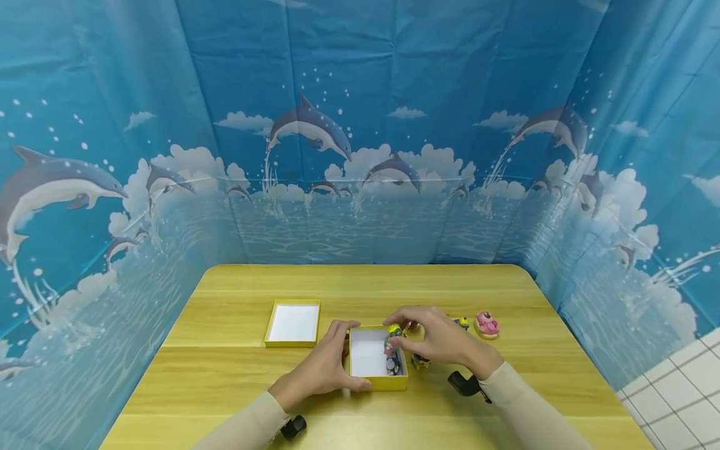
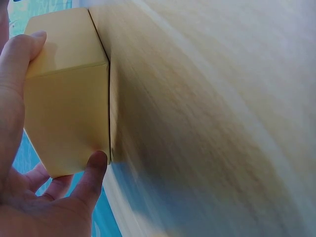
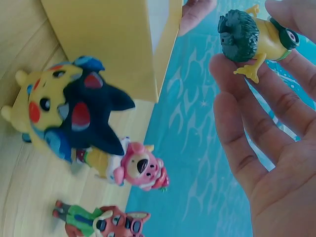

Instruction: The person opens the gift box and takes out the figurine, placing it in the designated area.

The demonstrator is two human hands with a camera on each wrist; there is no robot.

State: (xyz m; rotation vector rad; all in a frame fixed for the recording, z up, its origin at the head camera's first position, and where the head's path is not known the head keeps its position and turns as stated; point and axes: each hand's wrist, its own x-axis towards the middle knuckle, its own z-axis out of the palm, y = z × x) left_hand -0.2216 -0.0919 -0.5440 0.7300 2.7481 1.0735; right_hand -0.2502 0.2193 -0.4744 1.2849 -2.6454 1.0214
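My left hand (image 1: 323, 362) grips the open yellow box (image 1: 378, 383) by its left side, thumb at the near wall and fingers farther back. In the left wrist view, the fingers (image 2: 91, 180) press against the box's outer walls. My right hand (image 1: 441, 337) pinches a yellow toy figurine (image 3: 271, 42) with a dark green leafy end, between thumb and fingers. It is above the box's right side. Inside the box, a small dark figurine (image 1: 393, 365) and a pinkish one (image 1: 388, 347) lie along the right wall of the white interior.
The box lid (image 1: 292, 324), white inside, lies at the left. Right of the box are a pink figurine (image 1: 487, 325), a yellow-and-blue one (image 1: 462, 322), a Pikachu figurine (image 3: 59, 103) in a dark hood, a pink bear (image 3: 138, 165) and a fox figurine (image 3: 108, 222).
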